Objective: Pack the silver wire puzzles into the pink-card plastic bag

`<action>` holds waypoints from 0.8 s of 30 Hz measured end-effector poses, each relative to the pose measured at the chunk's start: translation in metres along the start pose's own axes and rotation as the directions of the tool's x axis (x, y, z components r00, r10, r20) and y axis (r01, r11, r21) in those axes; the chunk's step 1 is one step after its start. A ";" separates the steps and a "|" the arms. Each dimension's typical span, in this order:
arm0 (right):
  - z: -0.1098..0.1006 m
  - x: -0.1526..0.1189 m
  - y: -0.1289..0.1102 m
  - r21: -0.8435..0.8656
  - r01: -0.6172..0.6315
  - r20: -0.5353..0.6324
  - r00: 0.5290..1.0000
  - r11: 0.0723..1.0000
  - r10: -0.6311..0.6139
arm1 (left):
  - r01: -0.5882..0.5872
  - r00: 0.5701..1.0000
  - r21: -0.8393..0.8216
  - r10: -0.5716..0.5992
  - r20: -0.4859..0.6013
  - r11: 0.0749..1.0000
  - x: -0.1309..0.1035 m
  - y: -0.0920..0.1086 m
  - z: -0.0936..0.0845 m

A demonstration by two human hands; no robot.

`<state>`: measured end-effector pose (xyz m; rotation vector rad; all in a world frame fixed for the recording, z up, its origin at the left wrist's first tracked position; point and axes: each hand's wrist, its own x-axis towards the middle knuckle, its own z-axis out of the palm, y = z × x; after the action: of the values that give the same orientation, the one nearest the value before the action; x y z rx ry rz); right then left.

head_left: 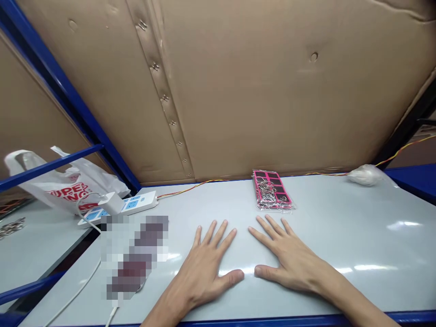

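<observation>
Centrally, the packet (279, 186) lies just beyond the right hand (294, 262), probably light and slippery in its clear wrapper (289, 209), best taken by its side edges; that hand and the left hand (204, 267) rest palm-down on the table (211, 202), fingers spread, holding nothing.

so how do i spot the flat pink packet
Find the brown cardboard wall. On the grey tabletop before it, beyond the right hand, lies a flat, clear plastic packet. Its pink and black grid distinguishes it from the white plastic bundle.
</observation>
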<state>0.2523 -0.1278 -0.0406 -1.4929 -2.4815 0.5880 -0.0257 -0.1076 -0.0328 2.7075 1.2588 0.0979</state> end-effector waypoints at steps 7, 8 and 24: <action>0.000 -0.001 0.000 -0.003 -0.004 0.005 1.000 1.000 0.004 | -0.009 1.000 0.009 0.009 -0.007 1.000 0.001 0.000 0.000; 0.000 -0.001 0.000 -0.002 -0.005 0.004 1.000 1.000 0.005 | -0.009 1.000 0.009 0.009 -0.009 1.000 0.001 0.000 0.000; -0.001 0.000 0.000 -0.001 -0.010 0.010 1.000 1.000 0.010 | -0.007 1.000 0.016 0.007 -0.016 1.000 0.001 0.001 -0.001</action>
<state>0.2528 -0.1272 -0.0403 -1.5070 -2.4835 0.5980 -0.0250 -0.1074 -0.0322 2.7298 1.2598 0.1115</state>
